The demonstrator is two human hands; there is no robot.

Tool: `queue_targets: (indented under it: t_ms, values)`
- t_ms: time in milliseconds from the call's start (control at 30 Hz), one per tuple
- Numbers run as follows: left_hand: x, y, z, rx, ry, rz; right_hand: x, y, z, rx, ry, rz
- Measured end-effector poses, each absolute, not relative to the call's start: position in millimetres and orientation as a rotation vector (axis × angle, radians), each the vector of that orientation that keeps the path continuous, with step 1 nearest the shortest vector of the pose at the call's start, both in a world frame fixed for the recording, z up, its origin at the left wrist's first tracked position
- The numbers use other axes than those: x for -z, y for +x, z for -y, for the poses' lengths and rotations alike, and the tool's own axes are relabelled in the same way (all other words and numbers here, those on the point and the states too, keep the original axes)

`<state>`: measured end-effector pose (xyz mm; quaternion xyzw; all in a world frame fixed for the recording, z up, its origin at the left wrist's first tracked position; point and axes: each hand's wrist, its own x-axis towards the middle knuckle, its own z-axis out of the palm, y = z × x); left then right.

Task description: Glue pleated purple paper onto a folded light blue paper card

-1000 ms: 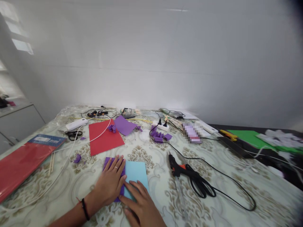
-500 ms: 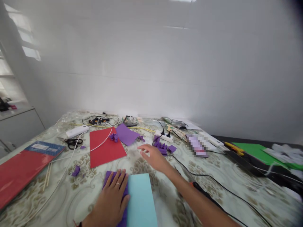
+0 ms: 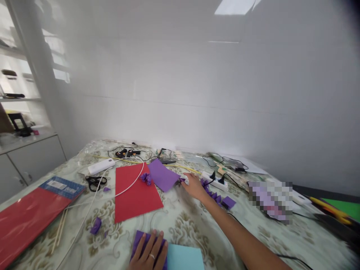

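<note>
My left hand (image 3: pixel 149 255) lies flat with fingers stretched out on a purple paper sheet (image 3: pixel 137 242) at the bottom edge, next to a light blue sheet (image 3: pixel 185 258). My right hand (image 3: pixel 193 186) is reached far forward across the table, its fingers at a small purple paper scrap (image 3: pixel 181 180) beside the loose purple sheet (image 3: pixel 162 174). Its fingertips are partly hidden; whether they pinch the scrap I cannot tell. Several folded purple pieces (image 3: pixel 218 197) lie just right of that hand.
A red sheet (image 3: pixel 135 191) with a white cable (image 3: pixel 128 187) lies centre left. Black scissors (image 3: pixel 95 182), a white power bank (image 3: pixel 101 166), a red paper pack (image 3: pixel 26 215), wooden sticks (image 3: pixel 60 228), a power strip (image 3: pixel 215 182) and cables surround them on the patterned table cover (image 3: pixel 182 225).
My right hand has moved from the blue sheet forward to the far purple sheet. The view has tilted up, so my left hand sits lower in the picture.
</note>
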<state>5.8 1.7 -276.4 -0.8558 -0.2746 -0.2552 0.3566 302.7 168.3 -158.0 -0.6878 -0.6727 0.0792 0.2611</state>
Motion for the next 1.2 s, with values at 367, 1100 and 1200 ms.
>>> queue_targets:
  t_ms: [367,1100,1200]
  values:
    - [282,0,-1,0.614,-2.32,0.732,108,261,-64,-0.764,-1.351,1.85]
    - [216,13,34,0.622,-2.656,0.934,146,272,101,-0.609,-1.462,1.428]
    - [211,13,33,0.582,-2.676,0.921,151,277,100,-0.645,-1.481,1.316]
